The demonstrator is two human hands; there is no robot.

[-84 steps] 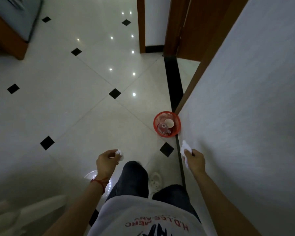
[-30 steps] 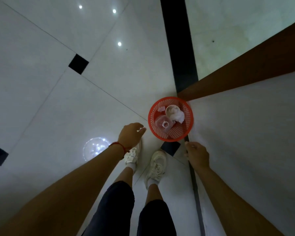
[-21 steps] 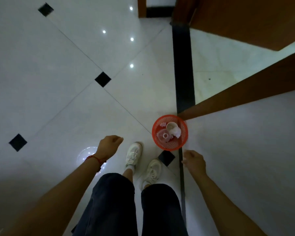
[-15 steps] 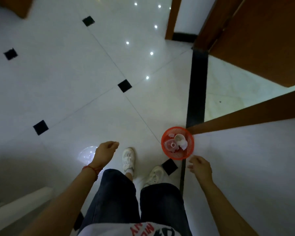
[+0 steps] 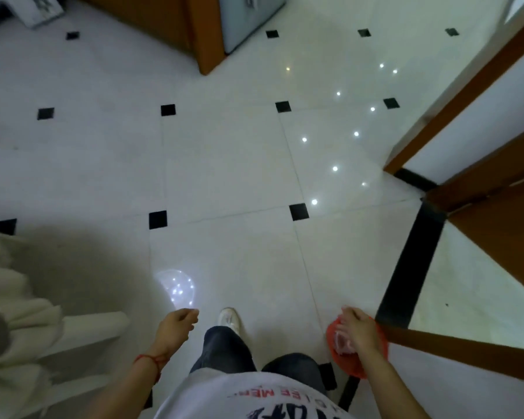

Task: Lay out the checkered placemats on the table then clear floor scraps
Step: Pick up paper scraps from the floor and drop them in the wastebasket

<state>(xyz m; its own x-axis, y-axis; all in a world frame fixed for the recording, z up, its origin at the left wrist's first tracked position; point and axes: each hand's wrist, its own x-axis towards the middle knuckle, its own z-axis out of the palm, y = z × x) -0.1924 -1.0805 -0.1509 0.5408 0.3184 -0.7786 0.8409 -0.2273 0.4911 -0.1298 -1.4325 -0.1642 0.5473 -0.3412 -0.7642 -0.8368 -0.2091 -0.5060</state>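
A glossy white tiled floor (image 5: pixel 224 176) with small black diamonds is stretching ahead. Both hands are hanging loosely curled, holding nothing. The red basket (image 5: pixel 342 355) is sitting directly beneath the right hand (image 5: pixel 359 329), well right of the left hand (image 5: pixel 176 328).

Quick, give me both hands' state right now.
Left hand: open, loosely curled, holding nothing.
Right hand: open, relaxed, empty, over the red basket.

Head view, steeply down, floor (image 5: pixel 230 176)
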